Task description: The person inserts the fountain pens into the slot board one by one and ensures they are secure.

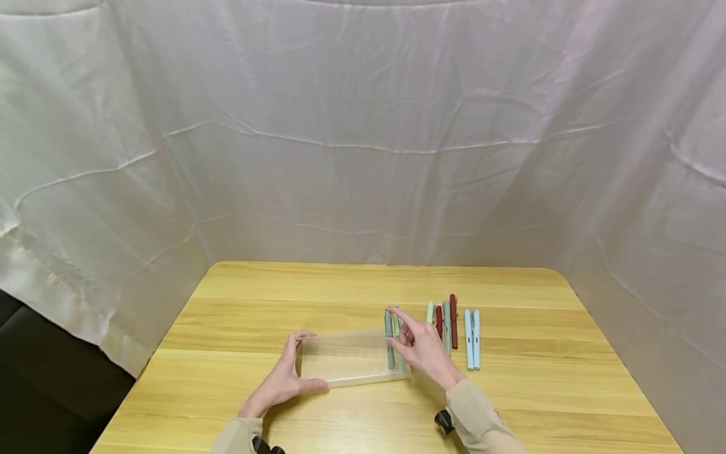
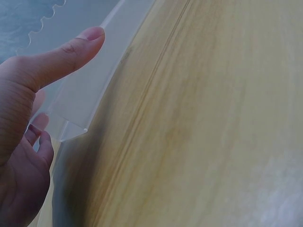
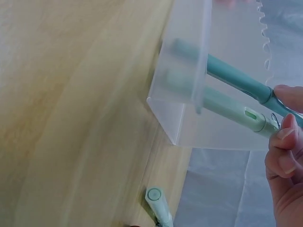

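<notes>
A clear plastic pen box (image 1: 346,358) with a scalloped edge lies on the wooden table. My left hand (image 1: 285,373) grips its left end, the thumb over the front wall and the fingers at the far corner. At the right end, my right hand (image 1: 424,345) pinches a teal pen (image 3: 239,78) by its upper part, and its lower end is inside the box. Beside it a light green pen (image 3: 227,108) leans in the box, its clip end close to my curled fingers. The lower ends of both pens show blurred through the frosted wall.
Right of the box lie a pale green pen (image 1: 430,311), a dark red pen (image 1: 454,321), a shorter-looking red one (image 1: 439,320) and a grey-green pen (image 1: 447,325). Further right are two light blue pens (image 1: 472,340). A pale curtain (image 1: 363,189) surrounds the table (image 1: 255,302).
</notes>
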Demonstrator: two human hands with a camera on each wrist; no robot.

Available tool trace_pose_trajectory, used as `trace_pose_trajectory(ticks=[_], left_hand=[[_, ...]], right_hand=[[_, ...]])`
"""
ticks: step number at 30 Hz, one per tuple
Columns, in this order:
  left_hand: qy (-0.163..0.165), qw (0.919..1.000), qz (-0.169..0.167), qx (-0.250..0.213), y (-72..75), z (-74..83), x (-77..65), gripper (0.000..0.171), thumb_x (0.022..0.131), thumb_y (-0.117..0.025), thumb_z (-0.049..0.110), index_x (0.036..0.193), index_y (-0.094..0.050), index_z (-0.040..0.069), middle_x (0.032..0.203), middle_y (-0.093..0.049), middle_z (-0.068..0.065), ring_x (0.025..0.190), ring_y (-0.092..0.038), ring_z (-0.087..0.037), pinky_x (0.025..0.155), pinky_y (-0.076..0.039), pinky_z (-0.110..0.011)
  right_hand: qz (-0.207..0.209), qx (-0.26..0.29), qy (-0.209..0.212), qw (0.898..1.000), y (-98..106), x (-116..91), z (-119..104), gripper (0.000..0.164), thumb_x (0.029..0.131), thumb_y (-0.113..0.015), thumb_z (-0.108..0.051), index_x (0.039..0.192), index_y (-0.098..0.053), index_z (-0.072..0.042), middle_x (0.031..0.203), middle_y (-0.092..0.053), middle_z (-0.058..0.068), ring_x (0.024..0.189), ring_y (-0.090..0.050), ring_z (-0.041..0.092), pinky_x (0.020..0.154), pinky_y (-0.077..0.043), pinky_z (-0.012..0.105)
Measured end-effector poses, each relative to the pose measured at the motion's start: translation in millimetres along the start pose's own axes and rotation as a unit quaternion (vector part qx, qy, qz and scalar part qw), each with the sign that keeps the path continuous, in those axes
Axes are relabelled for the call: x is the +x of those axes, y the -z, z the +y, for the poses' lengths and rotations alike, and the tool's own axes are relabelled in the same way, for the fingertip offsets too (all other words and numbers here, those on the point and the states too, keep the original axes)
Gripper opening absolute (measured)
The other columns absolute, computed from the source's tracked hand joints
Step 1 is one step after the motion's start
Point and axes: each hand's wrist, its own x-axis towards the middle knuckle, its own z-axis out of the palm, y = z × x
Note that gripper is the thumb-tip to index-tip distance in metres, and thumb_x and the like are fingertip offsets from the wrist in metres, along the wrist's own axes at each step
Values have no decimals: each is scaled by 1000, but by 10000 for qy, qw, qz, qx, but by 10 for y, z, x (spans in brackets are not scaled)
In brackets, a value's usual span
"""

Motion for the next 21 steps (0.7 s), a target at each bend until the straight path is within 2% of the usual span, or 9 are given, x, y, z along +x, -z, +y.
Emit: trace_pose_trajectory(ticks=[5,12,14,18,21], left_hand=[[-53,9998,32,-172,24,169,-21,95,56,-84,18,129,-26,3,134,-29,-13,132,-21,-31,111,-13,-52],[-25,10000,-35,-17,-11,-79,13,97,55,-83,33,131,-24,17,136,-26,-2,133,-19,-24,112,-13,-49],[9,10000,-37,-81,0,-14,9,97,55,-83,31,130,-25,14,135,-27,-4,133,-19,-25,112,-12,-49],[-120,9998,5,-180,21,159,-7,94,56,-83,21,129,-26,5,134,-29,-10,131,-22,-30,111,-12,-52],[-170,9994,33,-284,20,170,-7,94,56,-84,17,128,-26,1,133,-30,-13,131,-22,-33,109,-11,-55]], right_hand=[[-96,-111,-219,9997,2,16,-11,64,75,-70,-16,132,-41,-24,58,-48,-14,48,-43,-3,43,-42,12],[-232,-152,-450,9986,19,39,-16,65,76,-69,-18,132,-39,-28,56,-49,-14,45,-43,-2,44,-43,13],[-256,-199,-467,9984,23,45,-18,65,76,-69,-19,132,-39,-28,56,-49,-14,44,-42,-3,42,-42,13],[-285,-274,-491,9980,28,47,-16,64,77,-68,-22,132,-38,-32,54,-48,-15,42,-40,-2,40,-39,14],[-297,-295,-460,9981,26,43,-8,64,77,-68,-23,133,-37,-32,55,-48,-15,41,-39,-3,40,-39,13]])
